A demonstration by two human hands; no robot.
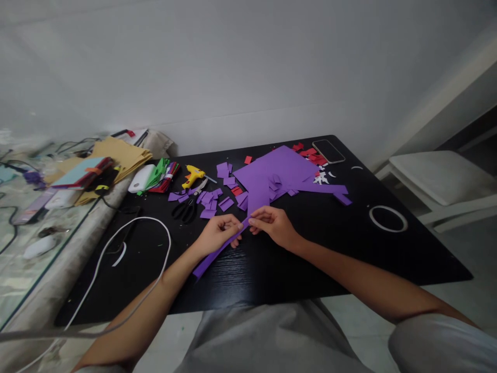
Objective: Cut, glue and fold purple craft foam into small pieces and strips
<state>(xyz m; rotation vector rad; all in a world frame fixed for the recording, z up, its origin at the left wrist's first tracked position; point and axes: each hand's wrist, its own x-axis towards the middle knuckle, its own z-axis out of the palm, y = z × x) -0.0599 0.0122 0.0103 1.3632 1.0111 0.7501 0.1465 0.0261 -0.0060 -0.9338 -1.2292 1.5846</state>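
Note:
Between both hands runs a long, narrow purple paper strip (217, 253), slanting from lower left to upper right over the black table (310, 259). My left hand (223, 231) pinches it near its upper part, fingers curled. My right hand (274, 224) grips the strip's upper end between thumb and fingers. Just beyond my hands lies a large purple paper sheet (277, 163), with another purple strip (324, 188) reaching right. Small cut purple paper pieces (209, 199) are scattered to the left of the sheet.
A yellow glue gun (193, 176) and black-handled pliers (187, 207) lie left of the paper pieces. Farther left are green paper strips (158, 173) and a white cable (169, 243). A phone (328, 151), red scraps (310, 152) and a tape ring (388, 218) are on the right.

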